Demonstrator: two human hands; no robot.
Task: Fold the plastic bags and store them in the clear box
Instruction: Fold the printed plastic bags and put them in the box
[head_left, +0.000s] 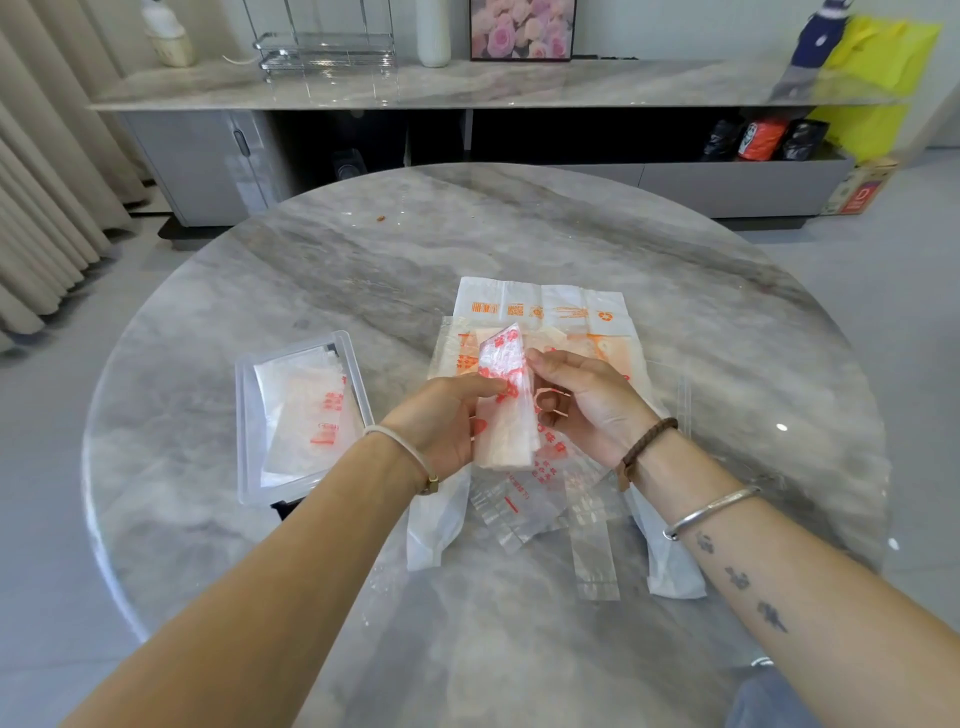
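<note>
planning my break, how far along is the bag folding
Done: at least one folded bag lies flat in the clear box.
In hand: the left hand and right hand both grip a narrow red-printed bag, partly folded, above the pile.
Left: that bag is not yet in the box, and several unfolded bags lie on the table. Probably under halfway.

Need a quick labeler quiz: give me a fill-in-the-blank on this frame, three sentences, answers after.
1. The folded bag is gripped by the left hand and right hand, so by ____ hands in all.
2. The clear box lies to the ____ of the pile of bags.
3. The marble table has a ____ top.
Missing words: two; left; round.
</note>
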